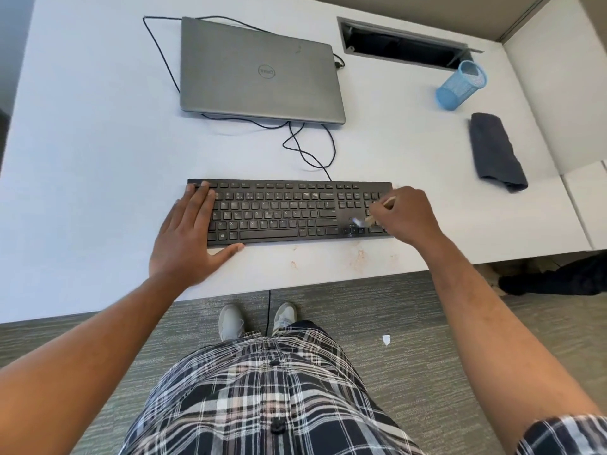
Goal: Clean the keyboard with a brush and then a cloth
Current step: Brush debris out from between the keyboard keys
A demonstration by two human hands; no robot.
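The left hand point(189, 226) lies flat with straight fingers over the left end of the black keyboard point(289, 213), thumb along its near edge, pinning it to the white table point(82, 142). That fits how the keyboard will likely handle: a light, stiff slab that would slide on the smooth top unless weighted, best steadied at an end or by the frame instead of on the keys, which give under pressure. Its thin cable point(307, 152) loops back toward the closed laptop point(259, 72) and could snag if the board is dragged. Further right, the right hand point(409, 215) curls its fingers round a slim brush point(372, 215), the pale handle poking up past the knuckles and the blurred bristles down near the arrow keys. The brush looks light and is held low like a pen. At the far right the dark cloth point(496, 152) lies folded, soft and limp, untouched beside a blue mesh cup point(460, 87).
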